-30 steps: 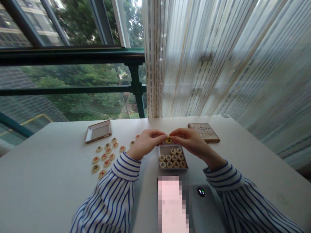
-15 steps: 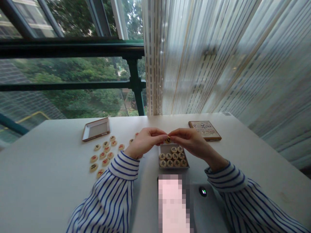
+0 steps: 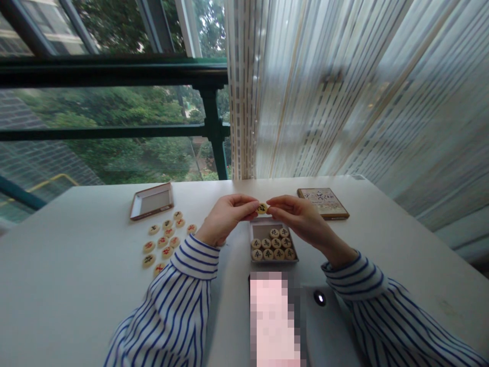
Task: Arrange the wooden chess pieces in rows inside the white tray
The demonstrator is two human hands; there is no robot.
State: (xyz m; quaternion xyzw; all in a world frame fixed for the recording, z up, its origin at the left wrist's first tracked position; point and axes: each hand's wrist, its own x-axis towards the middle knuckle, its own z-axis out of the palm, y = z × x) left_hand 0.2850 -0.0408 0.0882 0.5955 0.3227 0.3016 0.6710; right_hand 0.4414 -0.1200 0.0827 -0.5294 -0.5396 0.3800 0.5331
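Observation:
A round Chinese chess piece (image 3: 262, 208) with a dark character is pinched between my two hands, above the far edge of a small open box. My left hand (image 3: 225, 216) grips its left side with thumb and fingers. From the right, the fingertips of my right hand (image 3: 300, 216) close on its other side. Below, the box (image 3: 261, 232) holds rows of pieces with black characters; its far left part shows bare bottom. Left of my left hand, loose chess pieces (image 3: 167, 252) with red and black characters lie scattered, some hidden behind that hand and sleeve.
An open box lid (image 3: 152, 201) lies at the far left of the white table (image 3: 76, 285). A closed decorated box (image 3: 324, 203) is at the far right. Close to me are a phone with a blurred screen (image 3: 271, 321) and a grey device (image 3: 328, 326). Window and curtain stand behind.
My hands have drawn slightly apart and risen a little, turning the chess piece so that more of its face shows. The pieces in the box look the same.

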